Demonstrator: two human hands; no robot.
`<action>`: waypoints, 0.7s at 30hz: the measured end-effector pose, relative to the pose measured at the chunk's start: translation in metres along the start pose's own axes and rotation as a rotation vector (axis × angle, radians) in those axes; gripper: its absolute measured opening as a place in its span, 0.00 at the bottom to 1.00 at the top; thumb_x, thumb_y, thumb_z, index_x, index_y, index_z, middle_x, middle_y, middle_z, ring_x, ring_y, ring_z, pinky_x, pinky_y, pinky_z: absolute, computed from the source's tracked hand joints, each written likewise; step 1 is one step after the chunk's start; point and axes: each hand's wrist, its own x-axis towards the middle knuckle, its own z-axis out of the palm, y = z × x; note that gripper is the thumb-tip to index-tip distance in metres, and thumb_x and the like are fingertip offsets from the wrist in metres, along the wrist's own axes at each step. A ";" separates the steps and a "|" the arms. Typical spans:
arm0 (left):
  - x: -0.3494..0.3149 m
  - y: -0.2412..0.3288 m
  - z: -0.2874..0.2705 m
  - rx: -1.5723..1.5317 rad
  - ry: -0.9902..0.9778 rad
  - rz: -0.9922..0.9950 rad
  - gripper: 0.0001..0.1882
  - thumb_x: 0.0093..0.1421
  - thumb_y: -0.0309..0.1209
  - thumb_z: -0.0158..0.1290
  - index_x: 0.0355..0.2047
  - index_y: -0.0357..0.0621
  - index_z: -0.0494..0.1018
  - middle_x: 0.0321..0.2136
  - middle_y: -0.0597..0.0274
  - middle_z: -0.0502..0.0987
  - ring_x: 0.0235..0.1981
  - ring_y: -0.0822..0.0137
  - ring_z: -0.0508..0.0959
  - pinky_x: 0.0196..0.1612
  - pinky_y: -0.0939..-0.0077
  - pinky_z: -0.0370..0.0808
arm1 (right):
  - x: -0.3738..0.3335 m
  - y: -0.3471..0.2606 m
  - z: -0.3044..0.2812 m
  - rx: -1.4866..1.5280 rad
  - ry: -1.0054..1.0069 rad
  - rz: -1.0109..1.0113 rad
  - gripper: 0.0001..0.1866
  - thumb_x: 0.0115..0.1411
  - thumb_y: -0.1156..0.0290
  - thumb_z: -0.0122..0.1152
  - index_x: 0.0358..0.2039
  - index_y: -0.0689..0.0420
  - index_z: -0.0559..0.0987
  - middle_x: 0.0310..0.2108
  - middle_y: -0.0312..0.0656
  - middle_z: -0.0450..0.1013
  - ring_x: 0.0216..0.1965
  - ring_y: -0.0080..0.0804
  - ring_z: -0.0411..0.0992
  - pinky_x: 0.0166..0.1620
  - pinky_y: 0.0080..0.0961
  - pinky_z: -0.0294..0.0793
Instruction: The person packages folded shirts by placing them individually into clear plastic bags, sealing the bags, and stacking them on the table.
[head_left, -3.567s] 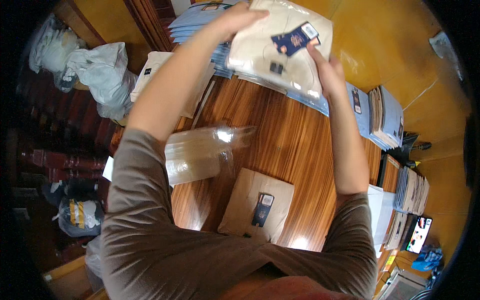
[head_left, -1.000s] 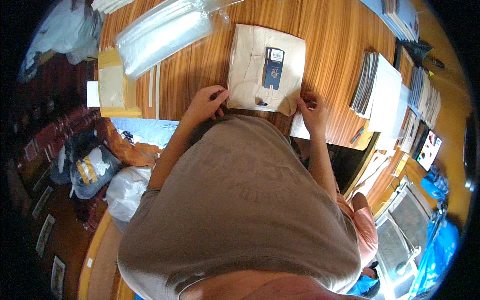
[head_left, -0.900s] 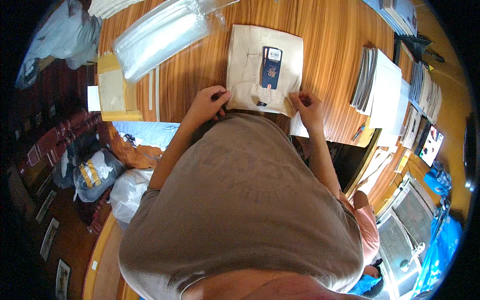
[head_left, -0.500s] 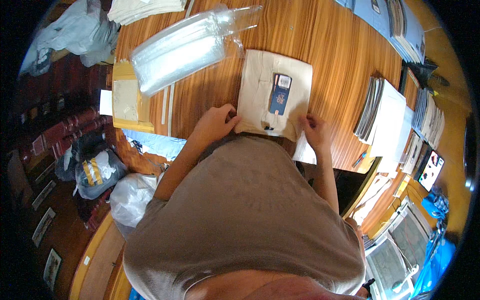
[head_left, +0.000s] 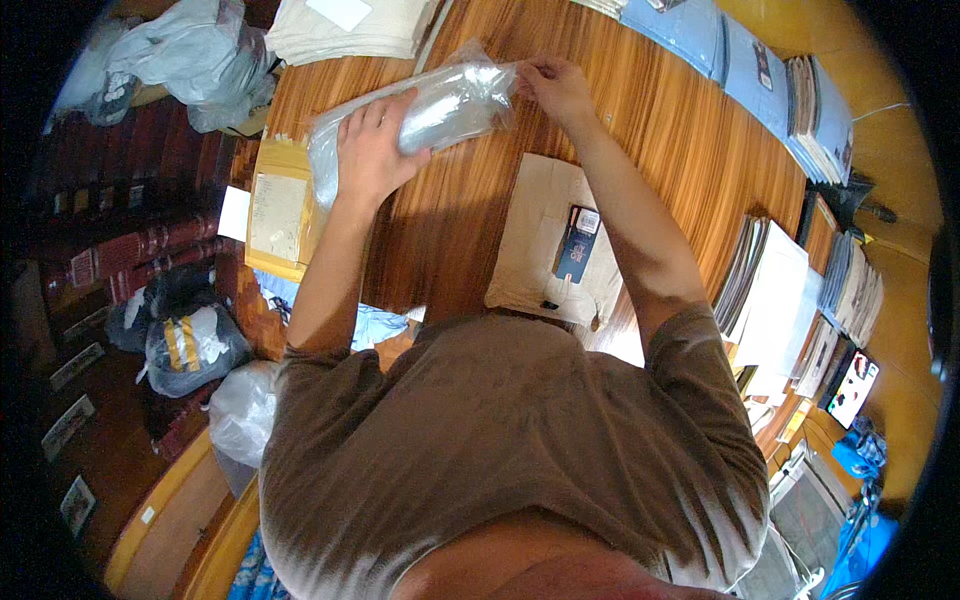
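A stack of clear plastic bags [head_left: 455, 108] lies on the wooden table's far left part. My left hand [head_left: 376, 150] rests on it with fingers spread. At the stack's right end, my right hand [head_left: 556, 92] pinches the edge of a plastic bag between thumb and fingers. Nearer to me lies a folded beige garment [head_left: 520, 255], flat on the table, partly covered by my right forearm. On top of the garment is a dark blue hang tag [head_left: 577, 245] with a white label.
Folded beige cloth [head_left: 345, 35] is piled at the far left. Light blue packed garments [head_left: 690, 40] line the far right edge. Papers and dark folded stacks [head_left: 765, 290] stand at the right. A cardboard box piece [head_left: 278, 215] sits at the table's left edge. Filled plastic bags [head_left: 195, 345] lie lower left.
Both hands have left the beige garment's near edge and moved forward to the plastic bags. The left now lies on the stack; the right has taken hold of a bag's edge.
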 end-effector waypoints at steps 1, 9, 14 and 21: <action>-0.002 -0.003 0.002 -0.076 0.137 0.041 0.42 0.44 0.43 0.73 0.61 0.54 0.73 0.56 0.55 0.77 0.58 0.46 0.74 0.63 0.44 0.68 | 0.003 -0.003 0.000 -0.026 -0.007 -0.131 0.14 0.66 0.64 0.67 0.44 0.62 0.83 0.33 0.44 0.84 0.30 0.28 0.83 0.35 0.27 0.82; -0.055 0.021 -0.003 -0.899 0.748 -0.213 0.44 0.43 0.33 0.79 0.58 0.39 0.68 0.53 0.50 0.75 0.55 0.58 0.76 0.56 0.61 0.76 | -0.104 -0.309 0.018 -0.449 -0.131 -0.963 0.10 0.71 0.66 0.62 0.40 0.60 0.83 0.36 0.43 0.81 0.33 0.33 0.79 0.39 0.28 0.80; -0.076 0.030 0.018 -1.337 0.711 -0.171 0.48 0.44 0.24 0.78 0.62 0.38 0.61 0.55 0.53 0.71 0.56 0.58 0.75 0.60 0.61 0.75 | -0.119 -0.316 0.054 -0.708 -0.415 -1.174 0.15 0.65 0.60 0.68 0.44 0.58 0.83 0.37 0.47 0.81 0.39 0.38 0.80 0.43 0.33 0.80; -0.070 0.029 0.010 -1.264 0.663 0.088 0.57 0.41 0.36 0.80 0.66 0.38 0.57 0.59 0.49 0.67 0.62 0.55 0.70 0.65 0.55 0.69 | -0.113 -0.221 0.042 -0.698 -0.191 -0.656 0.12 0.64 0.62 0.66 0.43 0.54 0.83 0.36 0.49 0.82 0.39 0.52 0.81 0.43 0.42 0.82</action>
